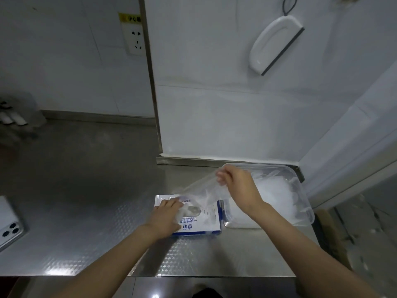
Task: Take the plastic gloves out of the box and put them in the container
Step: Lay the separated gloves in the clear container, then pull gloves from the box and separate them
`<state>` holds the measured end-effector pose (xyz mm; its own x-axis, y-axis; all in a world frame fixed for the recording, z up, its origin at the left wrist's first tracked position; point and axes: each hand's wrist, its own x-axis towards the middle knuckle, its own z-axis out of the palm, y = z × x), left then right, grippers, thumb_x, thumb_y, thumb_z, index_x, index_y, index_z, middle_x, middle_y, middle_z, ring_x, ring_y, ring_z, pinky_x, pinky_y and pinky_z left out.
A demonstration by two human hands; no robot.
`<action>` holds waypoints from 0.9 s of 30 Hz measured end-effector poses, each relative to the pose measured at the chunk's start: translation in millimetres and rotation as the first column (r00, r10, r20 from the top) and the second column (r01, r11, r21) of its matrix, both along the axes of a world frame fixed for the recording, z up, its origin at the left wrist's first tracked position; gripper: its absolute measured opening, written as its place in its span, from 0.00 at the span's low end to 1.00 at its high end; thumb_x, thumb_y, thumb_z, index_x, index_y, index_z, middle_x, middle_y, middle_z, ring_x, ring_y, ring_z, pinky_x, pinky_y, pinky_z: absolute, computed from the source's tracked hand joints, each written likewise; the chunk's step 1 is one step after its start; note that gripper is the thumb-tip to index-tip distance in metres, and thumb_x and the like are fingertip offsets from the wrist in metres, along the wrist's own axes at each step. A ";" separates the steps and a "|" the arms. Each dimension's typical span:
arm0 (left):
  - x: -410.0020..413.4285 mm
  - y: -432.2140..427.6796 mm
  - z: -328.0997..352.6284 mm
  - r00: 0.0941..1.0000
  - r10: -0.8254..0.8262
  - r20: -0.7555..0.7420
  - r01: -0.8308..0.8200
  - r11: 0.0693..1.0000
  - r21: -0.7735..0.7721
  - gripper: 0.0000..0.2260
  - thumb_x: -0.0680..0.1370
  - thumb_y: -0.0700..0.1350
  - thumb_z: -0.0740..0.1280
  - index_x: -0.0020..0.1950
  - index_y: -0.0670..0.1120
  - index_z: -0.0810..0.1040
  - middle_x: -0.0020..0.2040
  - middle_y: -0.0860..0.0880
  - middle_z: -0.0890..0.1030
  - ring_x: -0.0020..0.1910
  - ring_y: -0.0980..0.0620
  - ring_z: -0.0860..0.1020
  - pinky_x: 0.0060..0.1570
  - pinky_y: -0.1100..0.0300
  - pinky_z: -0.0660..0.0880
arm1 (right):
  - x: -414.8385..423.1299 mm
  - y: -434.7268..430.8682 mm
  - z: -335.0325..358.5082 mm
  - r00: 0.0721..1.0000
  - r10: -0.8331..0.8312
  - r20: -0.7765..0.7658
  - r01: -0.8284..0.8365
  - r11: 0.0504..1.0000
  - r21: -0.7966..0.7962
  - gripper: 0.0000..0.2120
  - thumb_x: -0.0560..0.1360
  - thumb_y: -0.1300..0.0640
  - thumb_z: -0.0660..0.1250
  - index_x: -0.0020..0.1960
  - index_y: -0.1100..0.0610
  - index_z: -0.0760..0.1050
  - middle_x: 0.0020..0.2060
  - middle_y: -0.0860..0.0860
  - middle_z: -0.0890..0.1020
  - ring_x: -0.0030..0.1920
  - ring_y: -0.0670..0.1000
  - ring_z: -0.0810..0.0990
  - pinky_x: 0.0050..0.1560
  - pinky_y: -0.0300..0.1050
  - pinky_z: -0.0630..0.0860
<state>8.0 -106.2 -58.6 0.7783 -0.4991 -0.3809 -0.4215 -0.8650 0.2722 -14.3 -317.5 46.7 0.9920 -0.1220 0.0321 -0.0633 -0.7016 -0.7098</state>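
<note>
Pinching a clear plastic glove (202, 191) by its edge, the right hand (236, 183) was raised above the box (211, 222), and the glove stretched down from its fingers to the box's opening. The left hand (166, 216) lay on the box top with its fingertips at that opening; whether they gripped plastic could not be told. The hands were apart. Just right of the right hand sat the clear container (305, 203), holding a loose heap of gloves (277, 190). A phone (8, 224) lay far left of the left hand.
</note>
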 end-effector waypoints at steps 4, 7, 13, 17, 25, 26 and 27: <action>12.6 4.9 14.2 0.993 0.054 -0.104 -0.066 0.992 -0.109 0.21 0.77 0.38 0.61 0.70 0.46 0.66 0.70 0.47 0.66 0.68 0.48 0.66 0.64 0.61 0.65 | 1.2 -9.8 12.6 0.997 -0.024 0.073 0.020 0.998 0.055 0.08 0.80 0.60 0.60 0.47 0.58 0.78 0.37 0.45 0.81 0.40 0.45 0.81 0.47 0.41 0.77; 31.7 4.1 42.9 0.976 0.216 -0.026 -0.214 0.932 -0.293 0.16 0.75 0.33 0.61 0.62 0.44 0.71 0.62 0.46 0.71 0.60 0.49 0.72 0.57 0.60 0.70 | 1.0 -21.1 25.1 0.994 0.044 0.103 -0.042 0.999 -0.017 0.08 0.79 0.60 0.61 0.45 0.56 0.77 0.36 0.46 0.82 0.39 0.47 0.81 0.47 0.47 0.77; 33.4 -41.7 122.3 0.995 -0.051 -0.091 -0.008 0.832 -0.554 0.30 0.71 0.50 0.74 0.70 0.48 0.67 0.65 0.57 0.69 0.64 0.60 0.68 0.65 0.64 0.65 | -5.3 -27.8 46.9 0.950 0.311 -0.011 -0.310 0.943 -0.122 0.09 0.78 0.58 0.63 0.44 0.48 0.78 0.37 0.41 0.82 0.43 0.42 0.81 0.50 0.43 0.76; 24.8 -70.4 136.4 0.990 -0.125 -0.071 0.056 0.789 -0.611 0.04 0.73 0.43 0.71 0.47 0.45 0.80 0.37 0.56 0.79 0.36 0.63 0.76 0.39 0.65 0.71 | -9.2 -28.9 52.6 0.950 0.290 0.115 -0.300 0.951 0.080 0.12 0.77 0.61 0.64 0.43 0.43 0.75 0.37 0.42 0.82 0.42 0.40 0.80 0.47 0.34 0.74; 21.6 -94.7 131.4 0.964 0.230 -0.131 -0.245 0.588 -0.771 0.08 0.76 0.36 0.67 0.39 0.45 0.75 0.33 0.52 0.79 0.29 0.65 0.76 0.35 0.73 0.71 | -19.3 -39.5 23.6 0.998 0.000 -0.066 0.029 0.894 0.447 0.27 0.70 0.51 0.73 0.64 0.53 0.63 0.53 0.45 0.76 0.53 0.41 0.76 0.50 0.30 0.73; 20.5 -98.6 130.1 0.962 0.242 -0.122 -0.246 0.588 -0.770 0.08 0.76 0.37 0.67 0.38 0.46 0.75 0.33 0.52 0.79 0.29 0.64 0.76 0.35 0.73 0.71 | -22.2 -37.3 16.6 0.996 0.037 -0.082 0.001 0.905 0.425 0.29 0.69 0.51 0.74 0.64 0.53 0.64 0.54 0.45 0.77 0.54 0.42 0.77 0.51 0.32 0.73; 18.6 -102.1 129.6 0.962 0.248 -0.114 -0.244 0.594 -0.767 0.08 0.76 0.37 0.67 0.38 0.47 0.75 0.33 0.52 0.79 0.31 0.62 0.77 0.36 0.71 0.72 | -23.4 -36.4 9.9 0.996 0.043 -0.078 -0.007 0.913 0.409 0.28 0.68 0.52 0.75 0.63 0.52 0.66 0.52 0.44 0.78 0.52 0.41 0.78 0.49 0.32 0.73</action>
